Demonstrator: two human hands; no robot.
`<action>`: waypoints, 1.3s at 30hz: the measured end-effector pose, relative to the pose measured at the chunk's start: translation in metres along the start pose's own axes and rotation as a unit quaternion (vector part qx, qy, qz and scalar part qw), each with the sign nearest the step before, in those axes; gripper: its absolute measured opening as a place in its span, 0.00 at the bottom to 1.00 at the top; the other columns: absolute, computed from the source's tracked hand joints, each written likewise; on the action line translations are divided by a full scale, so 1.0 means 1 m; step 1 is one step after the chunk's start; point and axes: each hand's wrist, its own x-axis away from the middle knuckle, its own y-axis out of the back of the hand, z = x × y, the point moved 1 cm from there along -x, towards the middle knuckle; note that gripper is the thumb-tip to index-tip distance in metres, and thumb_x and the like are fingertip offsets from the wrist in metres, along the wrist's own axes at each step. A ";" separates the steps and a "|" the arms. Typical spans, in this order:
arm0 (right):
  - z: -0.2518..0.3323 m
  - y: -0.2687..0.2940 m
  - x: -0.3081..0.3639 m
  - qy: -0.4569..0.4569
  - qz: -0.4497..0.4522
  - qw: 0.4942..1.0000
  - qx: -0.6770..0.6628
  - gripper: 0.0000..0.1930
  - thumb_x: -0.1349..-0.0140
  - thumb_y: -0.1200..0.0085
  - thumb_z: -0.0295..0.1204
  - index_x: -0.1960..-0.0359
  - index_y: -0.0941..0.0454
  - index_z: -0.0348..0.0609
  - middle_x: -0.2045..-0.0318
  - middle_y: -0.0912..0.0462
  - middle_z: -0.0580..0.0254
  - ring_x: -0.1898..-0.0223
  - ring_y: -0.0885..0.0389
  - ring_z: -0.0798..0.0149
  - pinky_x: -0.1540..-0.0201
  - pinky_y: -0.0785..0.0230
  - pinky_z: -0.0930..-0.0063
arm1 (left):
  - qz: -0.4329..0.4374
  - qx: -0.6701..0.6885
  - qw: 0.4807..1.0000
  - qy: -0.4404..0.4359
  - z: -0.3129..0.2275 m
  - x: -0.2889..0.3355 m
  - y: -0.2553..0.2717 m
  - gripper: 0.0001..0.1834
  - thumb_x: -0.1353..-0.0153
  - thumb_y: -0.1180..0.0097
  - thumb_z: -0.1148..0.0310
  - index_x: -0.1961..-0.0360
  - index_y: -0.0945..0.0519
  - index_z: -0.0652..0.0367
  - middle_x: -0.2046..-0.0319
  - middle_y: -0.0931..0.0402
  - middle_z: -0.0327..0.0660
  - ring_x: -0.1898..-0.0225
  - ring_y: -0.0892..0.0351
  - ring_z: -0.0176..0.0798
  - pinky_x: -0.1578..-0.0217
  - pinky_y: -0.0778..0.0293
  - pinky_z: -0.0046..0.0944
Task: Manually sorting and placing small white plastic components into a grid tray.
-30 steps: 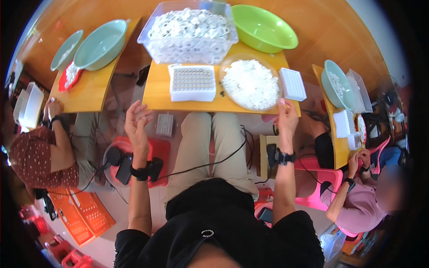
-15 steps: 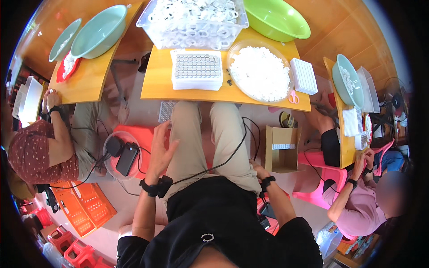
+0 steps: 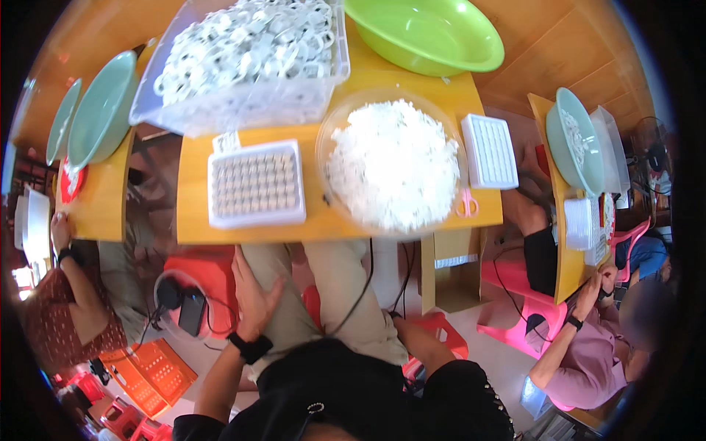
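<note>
Below the front edge of the table (image 3: 193, 209), the left hand (image 3: 255, 298) is now held over the outer side of the left thigh (image 3: 292, 316); whether the cloth is touched cannot be told. Its fingers (image 3: 243, 273) are loosely straightened, the thumb is spread away from them, and nothing is seen to be gripped. A second ago both hands were raised near the table's edge; half a second ago the right one had already been lowered to the hip. The right forearm (image 3: 429, 345) is now seen beside that hip, but the right hand is hidden beyond the right thigh (image 3: 371, 327), so how its fingers are held cannot be told. More of the view is now taken up by the table.

On the table, a clear bin (image 3: 235, 114) is heaped with white ring-shaped pieces (image 3: 250, 48). In front of it, a white tray (image 3: 257, 219) is filled with rows of small greyish pieces (image 3: 255, 181). Beside the tray, a round clear bowl (image 3: 322, 158) is piled with small white pieces (image 3: 393, 165), partly washed out by glare. To the bowl's right, a second white tray (image 3: 493, 181) is set, its rows too bright to be made out; pink scissors (image 3: 467, 203) are laid just in front. Behind the bowl, a lime-green basin (image 3: 434, 40) is placed. Near the left hand, a dark phone (image 3: 193, 312) is held in a clear tub (image 3: 170, 327).
</note>
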 end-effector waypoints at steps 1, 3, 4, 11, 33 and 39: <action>-0.004 0.004 -0.014 0.008 0.008 1.000 0.002 0.15 0.43 0.51 0.32 0.56 0.24 0.39 0.62 0.20 0.55 0.59 0.23 0.59 0.56 0.32 0.69 | 0.001 -0.033 0.999 0.008 0.001 0.000 -0.005 0.54 0.59 0.34 0.65 0.37 0.56 0.68 0.44 0.47 0.61 0.46 0.40 0.64 0.48 0.37 0.50; -0.013 0.011 -0.044 0.026 0.028 0.999 0.008 0.15 0.43 0.51 0.32 0.56 0.24 0.38 0.62 0.20 0.55 0.59 0.23 0.59 0.56 0.32 0.68 | 0.002 -0.068 0.998 0.017 -0.002 -0.001 -0.012 0.53 0.60 0.34 0.65 0.37 0.54 0.68 0.45 0.45 0.61 0.47 0.39 0.64 0.49 0.36 0.50; -0.015 0.016 -0.063 0.033 0.039 0.999 0.011 0.15 0.43 0.51 0.32 0.56 0.24 0.38 0.62 0.20 0.55 0.59 0.23 0.58 0.55 0.32 0.68 | 0.019 -0.081 0.997 0.004 -0.003 -0.004 -0.014 0.52 0.61 0.34 0.64 0.38 0.52 0.67 0.45 0.45 0.61 0.48 0.39 0.64 0.50 0.37 0.51; -0.041 0.007 -0.140 0.123 0.142 0.982 0.025 0.16 0.43 0.51 0.32 0.56 0.24 0.37 0.61 0.20 0.54 0.57 0.24 0.57 0.54 0.33 0.68 | 0.149 0.074 0.986 0.024 0.066 0.002 -0.043 0.36 0.54 0.37 0.60 0.44 0.36 0.58 0.46 0.36 0.48 0.44 0.38 0.52 0.45 0.43 0.49; 0.164 0.043 0.026 0.003 0.183 0.933 0.310 0.18 0.41 0.53 0.40 0.58 0.24 0.39 0.63 0.20 0.51 0.62 0.23 0.53 0.58 0.32 0.65 | 0.162 -0.049 0.975 -0.147 -0.003 -0.012 0.033 0.41 0.51 0.39 0.59 0.42 0.45 0.71 0.45 0.44 0.63 0.48 0.35 0.63 0.47 0.38 0.51; 0.388 0.005 0.071 0.300 -0.152 0.928 0.158 0.40 0.59 0.32 0.29 0.41 0.39 0.41 0.52 0.28 0.60 0.54 0.25 0.64 0.54 0.32 0.70 | 0.439 0.230 0.836 -0.233 -0.065 0.011 0.161 0.31 0.41 0.49 0.55 0.45 0.35 0.71 0.50 0.31 0.59 0.47 0.31 0.56 0.48 0.35 0.42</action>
